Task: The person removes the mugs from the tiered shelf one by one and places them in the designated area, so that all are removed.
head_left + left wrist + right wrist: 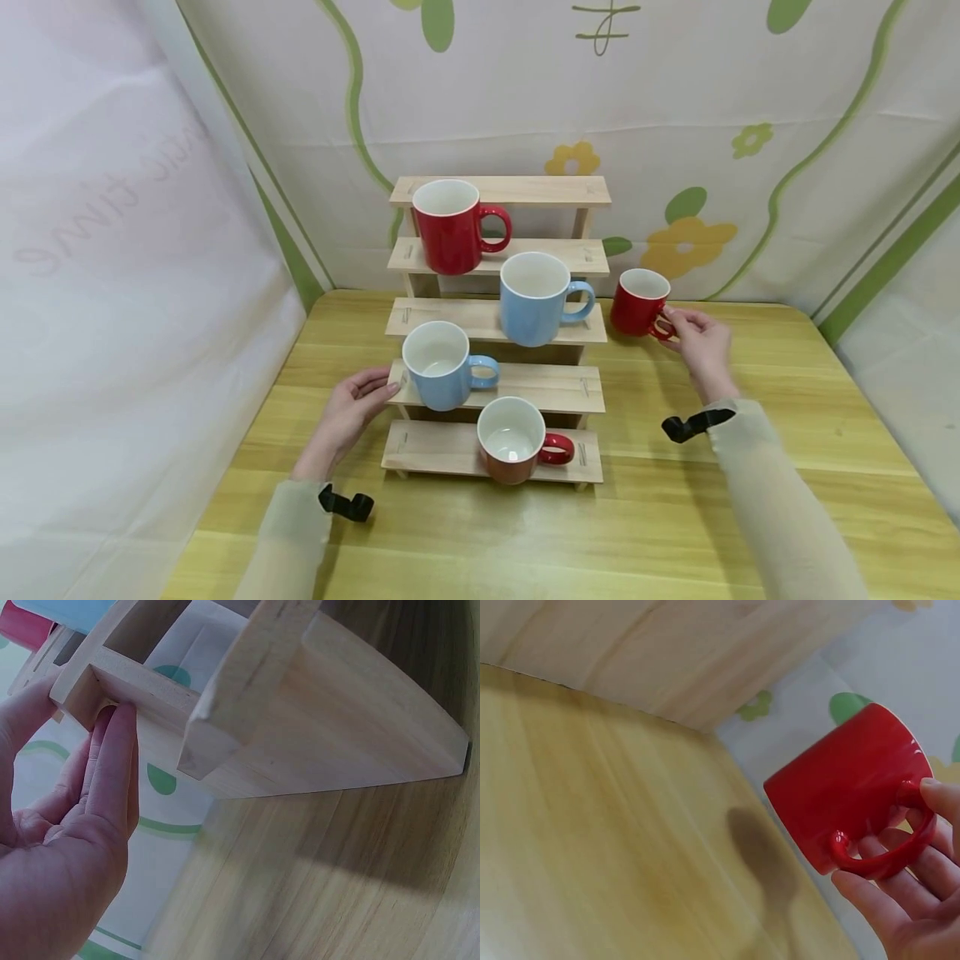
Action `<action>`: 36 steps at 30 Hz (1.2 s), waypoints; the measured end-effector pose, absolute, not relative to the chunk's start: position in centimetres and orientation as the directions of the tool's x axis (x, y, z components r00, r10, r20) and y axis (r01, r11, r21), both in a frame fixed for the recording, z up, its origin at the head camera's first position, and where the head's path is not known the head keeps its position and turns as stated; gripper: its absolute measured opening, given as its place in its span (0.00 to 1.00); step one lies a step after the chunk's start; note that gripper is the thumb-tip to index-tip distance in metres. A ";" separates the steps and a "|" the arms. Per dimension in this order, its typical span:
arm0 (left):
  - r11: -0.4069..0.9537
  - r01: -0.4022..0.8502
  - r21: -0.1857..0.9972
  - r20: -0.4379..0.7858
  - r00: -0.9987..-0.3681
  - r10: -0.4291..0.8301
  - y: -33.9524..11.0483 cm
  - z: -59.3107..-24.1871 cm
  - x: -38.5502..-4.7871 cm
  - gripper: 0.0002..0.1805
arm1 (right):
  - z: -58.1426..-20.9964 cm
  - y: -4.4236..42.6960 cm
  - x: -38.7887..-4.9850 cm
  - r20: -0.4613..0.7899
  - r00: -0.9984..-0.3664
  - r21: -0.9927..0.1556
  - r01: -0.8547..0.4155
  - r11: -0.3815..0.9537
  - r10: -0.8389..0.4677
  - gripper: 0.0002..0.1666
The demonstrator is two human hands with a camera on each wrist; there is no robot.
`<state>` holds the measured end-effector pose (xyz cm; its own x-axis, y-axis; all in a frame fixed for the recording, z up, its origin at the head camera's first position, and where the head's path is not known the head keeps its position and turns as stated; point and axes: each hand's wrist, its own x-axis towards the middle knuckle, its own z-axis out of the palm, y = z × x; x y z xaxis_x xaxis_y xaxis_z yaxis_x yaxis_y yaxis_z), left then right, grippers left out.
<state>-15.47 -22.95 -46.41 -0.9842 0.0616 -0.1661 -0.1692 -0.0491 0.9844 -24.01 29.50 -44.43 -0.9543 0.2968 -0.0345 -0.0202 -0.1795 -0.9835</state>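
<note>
By its handle, my right hand (pixel 701 346) holds a red mug (pixel 637 304) with a white inside, just right of a stepped wooden rack (pixel 495 192). The right wrist view shows this red mug (pixel 847 780) raised above the table, its shadow below. My left hand (pixel 352 412) grips the left end of a lower shelf, thumb on top and fingers beneath, as the left wrist view of the rack (pixel 330 705) shows. On the rack stand a large red mug (pixel 450 233), two light blue mugs, one higher (pixel 532 304) and one lower (pixel 441 375), and a red-handled mug (pixel 512 442) on the bottom shelf.
The rack stands on a wood-grain table (pixel 465 542). Behind it hangs a white curtain (pixel 480 100) with green vines and yellow flowers. Another white cloth (pixel 135 250) borders the table on the left. Black straps circle both wrists.
</note>
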 end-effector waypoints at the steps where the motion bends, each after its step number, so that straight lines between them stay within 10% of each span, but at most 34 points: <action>1: -0.050 -0.168 0.984 -0.165 -0.984 0.062 -22.9 -46.4 -15.5 0.26 | -44.5 29.3 -24.0 -0.038 -0.953 -0.982 -0.019 -0.186 0.299 0.13; 27: -0.052 -0.166 0.985 -0.163 -0.985 0.057 -22.8 -46.3 -15.5 0.26 | -47.2 26.9 -24.7 -0.162 -0.887 -0.980 0.093 -0.176 0.432 0.20; 36: -0.065 -0.162 0.985 -0.159 -0.986 0.058 -22.8 -46.4 -15.4 0.25 | -47.6 26.4 -23.9 -0.160 -0.900 -0.965 0.056 -0.257 0.405 0.06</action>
